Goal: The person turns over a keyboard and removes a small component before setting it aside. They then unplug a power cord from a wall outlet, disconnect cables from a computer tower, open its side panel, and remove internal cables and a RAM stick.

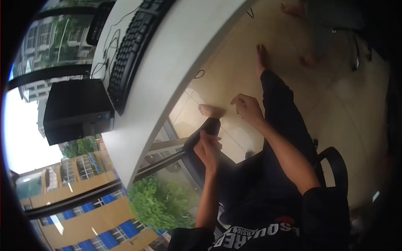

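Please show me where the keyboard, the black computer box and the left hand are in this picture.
keyboard (133,46): head view, on the middle rows of keys.
black computer box (77,109): head view, on its dark side panel.
left hand (208,147): head view, on the back of the hand.

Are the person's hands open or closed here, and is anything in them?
Both loosely curled. The left hand and right hand hover apart above the lap, fingers bent; whether either holds something small cannot be told.

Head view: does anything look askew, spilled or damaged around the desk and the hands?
Nothing looks spilled or broken. The keyboard lies flat on the white desk beside a black box, with loose cables behind it. Left hand and right hand hover over the lap, holding nothing clearly visible.
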Demonstrator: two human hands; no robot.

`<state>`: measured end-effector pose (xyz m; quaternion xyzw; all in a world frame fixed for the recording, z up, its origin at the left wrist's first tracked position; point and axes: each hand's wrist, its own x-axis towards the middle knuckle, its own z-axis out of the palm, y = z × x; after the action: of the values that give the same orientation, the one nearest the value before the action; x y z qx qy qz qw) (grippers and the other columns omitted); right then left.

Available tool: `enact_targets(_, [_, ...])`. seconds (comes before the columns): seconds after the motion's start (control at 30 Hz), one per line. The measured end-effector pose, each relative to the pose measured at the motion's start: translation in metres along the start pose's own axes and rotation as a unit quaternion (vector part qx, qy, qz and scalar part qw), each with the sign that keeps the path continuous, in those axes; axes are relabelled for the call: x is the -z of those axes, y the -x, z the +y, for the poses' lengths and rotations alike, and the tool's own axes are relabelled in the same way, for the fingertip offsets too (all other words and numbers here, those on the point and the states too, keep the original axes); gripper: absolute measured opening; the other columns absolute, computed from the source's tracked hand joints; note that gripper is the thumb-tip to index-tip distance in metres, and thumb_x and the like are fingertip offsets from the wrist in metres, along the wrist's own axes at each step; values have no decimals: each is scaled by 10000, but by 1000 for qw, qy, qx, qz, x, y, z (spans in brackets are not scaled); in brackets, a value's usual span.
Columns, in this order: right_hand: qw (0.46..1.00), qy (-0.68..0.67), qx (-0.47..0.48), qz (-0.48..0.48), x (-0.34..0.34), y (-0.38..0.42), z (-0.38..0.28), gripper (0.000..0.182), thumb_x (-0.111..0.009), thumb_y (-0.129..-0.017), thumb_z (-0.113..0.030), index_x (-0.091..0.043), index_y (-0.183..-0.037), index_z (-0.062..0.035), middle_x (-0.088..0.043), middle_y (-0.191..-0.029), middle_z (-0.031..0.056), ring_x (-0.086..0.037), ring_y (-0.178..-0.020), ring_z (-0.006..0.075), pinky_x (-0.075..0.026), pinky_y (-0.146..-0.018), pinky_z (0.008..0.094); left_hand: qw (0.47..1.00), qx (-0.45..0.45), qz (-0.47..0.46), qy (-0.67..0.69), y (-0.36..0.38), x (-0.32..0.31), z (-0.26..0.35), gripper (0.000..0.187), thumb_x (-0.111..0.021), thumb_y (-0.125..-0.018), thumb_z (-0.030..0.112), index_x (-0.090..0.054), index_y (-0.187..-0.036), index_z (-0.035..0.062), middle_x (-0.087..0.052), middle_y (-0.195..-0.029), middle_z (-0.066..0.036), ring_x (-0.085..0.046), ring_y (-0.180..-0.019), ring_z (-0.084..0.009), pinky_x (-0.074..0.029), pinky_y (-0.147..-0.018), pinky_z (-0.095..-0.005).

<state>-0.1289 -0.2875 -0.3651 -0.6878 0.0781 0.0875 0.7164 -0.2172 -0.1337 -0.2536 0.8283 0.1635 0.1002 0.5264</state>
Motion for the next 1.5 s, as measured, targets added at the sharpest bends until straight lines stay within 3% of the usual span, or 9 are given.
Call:
enact_targets(0.1, [989,124,-21,-77,11,-17,1,250,-639,-911,-258,-718,-1026,-50,-706,-786,106,-673,-665,168,-529,-631,352,999,22,-18,-35,-69,-8,-25,518,-396,-1112,356,-679,-922,-34,-657,-659,-100,-636,-591,-197,-500,-644,-310])
enact_targets(0.2, [993,64,-69,-77,29,-26,-21,303,-574,-894,-292,-736,-939,-41,-740,-872,175,-713,-894,368,-536,-829,459,997,38,-74,1,-161,-9,-61,434,-440,-1093,362,-621,-1182,-22,-697,-1024,-142,-690,-915,-248,-510,-847,-358])
enact_targets(0.37, [994,-40,-99,-8,49,-49,-8,270,-573,-894,-273,-730,-943,-59,-737,-871,173,-716,-863,360,-548,-822,441,977,196,52,67,-334,-1,-97,694,-508,-1006,491,-405,-1455,-28,-537,-1391,-206,-560,-1288,-344,-383,-1133,-501])
enact_targets(0.5, [989,-113,-97,18,51,-60,-7,213,-585,-897,-211,-721,-925,-50,-737,-862,164,-725,-802,334,-560,-781,406,973,154,152,78,-421,-2,-69,767,-512,-961,588,-395,-1454,12,-493,-1423,-205,-560,-1247,-322,-385,-1120,-485])
enact_targets(0.57, [989,-119,-86,24,54,-58,-2,201,-596,-894,-205,-722,-924,-51,-737,-862,165,-725,-802,332,-559,-780,400,963,181,106,167,-455,3,-65,718,-474,-984,578,-400,-1453,39,-529,-1371,-199,-585,-1147,-322,-423,-1073,-463])
enact_targets(0.67, [986,-141,-82,39,56,-56,2,186,-598,-902,-195,-718,-915,-53,-732,-843,143,-718,-772,297,-557,-767,387,945,152,77,279,-436,-41,-32,420,-454,-1008,471,-567,-1172,101,-627,-972,-138,-602,-805,-246,-505,-778,-378])
enact_targets(0.8, [979,-180,-90,37,61,-57,-3,199,-587,-916,-212,-708,-906,-55,-730,-798,106,-713,-773,258,-552,-764,366,963,162,172,132,-484,-29,-40,299,-430,-971,262,-333,-698,187,-230,-527,36,-197,-434,-122,-170,-429,-302])
enact_targets(1.1, [980,-177,-81,34,45,-60,-5,268,-565,-922,-268,-696,-899,-36,-740,-804,119,-709,-782,277,-550,-789,392,973,132,167,89,-479,-13,-19,226,-474,-911,119,-351,-728,171,-249,-575,28,-189,-470,-142,-179,-448,-307])
enact_targets(1.5, [987,-133,-54,78,33,-61,-2,228,-578,-911,-212,-699,-873,-22,-718,-827,189,-698,-803,380,-557,-805,442,980,93,158,72,-471,-9,-19,201,-526,-930,141,-389,-782,151,-243,-602,28,-211,-460,-122,-170,-459,-313])
